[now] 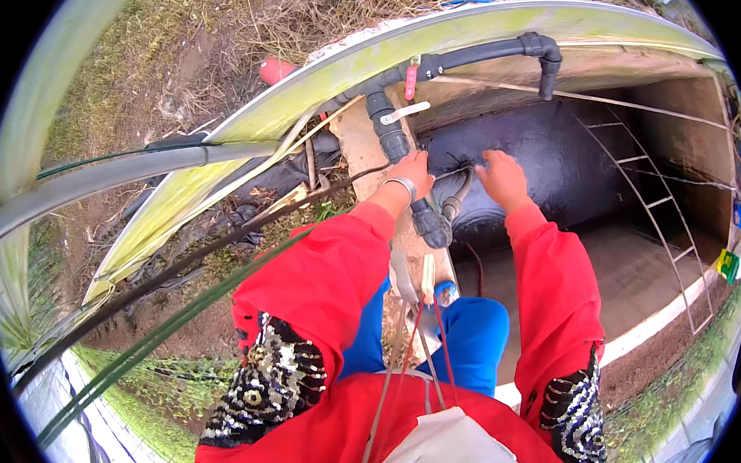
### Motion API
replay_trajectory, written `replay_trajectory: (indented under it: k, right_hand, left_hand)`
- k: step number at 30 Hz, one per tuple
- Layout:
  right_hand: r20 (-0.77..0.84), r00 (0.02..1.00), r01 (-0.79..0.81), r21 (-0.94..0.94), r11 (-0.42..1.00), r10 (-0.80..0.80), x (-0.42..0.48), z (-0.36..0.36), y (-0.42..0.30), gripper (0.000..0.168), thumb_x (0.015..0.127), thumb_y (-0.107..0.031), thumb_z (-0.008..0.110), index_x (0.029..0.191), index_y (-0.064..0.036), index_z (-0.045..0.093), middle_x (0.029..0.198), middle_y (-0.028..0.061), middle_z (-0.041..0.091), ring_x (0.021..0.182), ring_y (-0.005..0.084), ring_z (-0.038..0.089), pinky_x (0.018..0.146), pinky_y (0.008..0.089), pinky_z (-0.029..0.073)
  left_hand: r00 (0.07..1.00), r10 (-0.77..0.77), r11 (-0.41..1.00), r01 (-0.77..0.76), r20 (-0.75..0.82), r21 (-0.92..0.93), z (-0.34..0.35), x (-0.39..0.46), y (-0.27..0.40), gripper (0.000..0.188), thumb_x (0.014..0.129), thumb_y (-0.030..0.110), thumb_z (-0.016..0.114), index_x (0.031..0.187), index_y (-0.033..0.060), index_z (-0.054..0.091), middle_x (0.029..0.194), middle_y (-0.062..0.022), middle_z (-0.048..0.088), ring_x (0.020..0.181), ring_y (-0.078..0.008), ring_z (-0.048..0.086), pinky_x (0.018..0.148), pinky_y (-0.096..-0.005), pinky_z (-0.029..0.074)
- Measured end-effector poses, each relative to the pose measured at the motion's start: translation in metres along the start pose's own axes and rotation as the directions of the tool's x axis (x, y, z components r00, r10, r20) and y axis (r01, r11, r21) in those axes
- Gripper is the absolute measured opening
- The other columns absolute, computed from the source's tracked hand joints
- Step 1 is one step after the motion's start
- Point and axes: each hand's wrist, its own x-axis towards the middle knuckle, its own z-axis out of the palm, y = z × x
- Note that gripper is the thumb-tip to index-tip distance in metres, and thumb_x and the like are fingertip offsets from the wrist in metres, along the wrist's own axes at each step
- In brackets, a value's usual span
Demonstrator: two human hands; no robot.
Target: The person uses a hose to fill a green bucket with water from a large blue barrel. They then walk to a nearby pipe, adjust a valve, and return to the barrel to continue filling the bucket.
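My left hand point(413, 173), with a metal bangle at the wrist, lies over a black plastic pipe, its fingers around or on a dark cable; its grip is partly hidden. To the right my right hand point(501, 178) is raised above the dark tank wall, fingers bent and apart, nothing seen in it. Between the hands a thin wire point(452, 171) runs to a hose point(464, 191) that joins the pipe's lower elbow point(434, 230). Above my left hand, a white-handled valve point(405, 112) and a red-handled valve point(411, 81) sit on the black pipework.
A deep concrete tank point(570, 261) with water or a wet floor opens at right, a metal ladder point(655, 202) across it. Dark cable point(238, 234) and green ropes point(184, 316) cross at left. A curved greenish plastic sheet point(236, 155) and grey pipe point(123, 162) border the ledge.
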Motion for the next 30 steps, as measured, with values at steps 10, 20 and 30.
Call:
replay_trajectory:
  k: [10, 20, 30]
  right_hand:
    - [0.134, 0.990, -0.094, 0.406, 0.909, 0.042, 0.097, 0.142, -0.014, 0.032, 0.085, -0.032, 0.048, 0.095, -0.005, 0.059, 0.091, 0.0178, 0.062, 0.087, 0.0340, 0.058, 0.075, 0.0410, 0.045]
    - [0.099, 0.985, -0.172, 0.609, 0.774, 0.141, -0.024, 0.121, 0.049, 0.026, 0.084, -0.026, 0.054, 0.098, -0.004, 0.058, 0.089, 0.0154, 0.062, 0.083, 0.0268, 0.061, 0.074, 0.0340, 0.047]
    - [0.107, 0.856, -0.486, 0.499, 0.718, 0.505, -0.131, 0.133, 0.135, 0.028, 0.084, -0.031, 0.051, 0.097, -0.007, 0.059, 0.089, 0.0143, 0.063, 0.083, 0.0306, 0.060, 0.072, 0.0384, 0.047]
  left_hand:
    - [0.581, 0.707, 0.696, -0.472, 0.404, -0.540, -0.020, -0.054, -0.081, 0.032, 0.084, 0.019, 0.050, 0.114, 0.0066, 0.053, 0.114, -0.0161, 0.053, 0.106, -0.0309, 0.050, 0.091, -0.0358, 0.040]
    - [0.924, 0.318, 0.940, -0.280, -0.211, 0.194, -0.006, 0.155, -0.127, 0.041, 0.079, 0.032, 0.059, 0.107, 0.0020, 0.055, 0.099, -0.0186, 0.059, 0.093, -0.0358, 0.056, 0.082, -0.0405, 0.044]
    - [0.991, 0.131, 0.946, -0.126, 0.003, 0.298, 0.048, 0.224, -0.090, 0.048, 0.082, 0.058, 0.041, 0.097, 0.0139, 0.054, 0.098, -0.0124, 0.062, 0.089, -0.0357, 0.058, 0.074, -0.0450, 0.045]
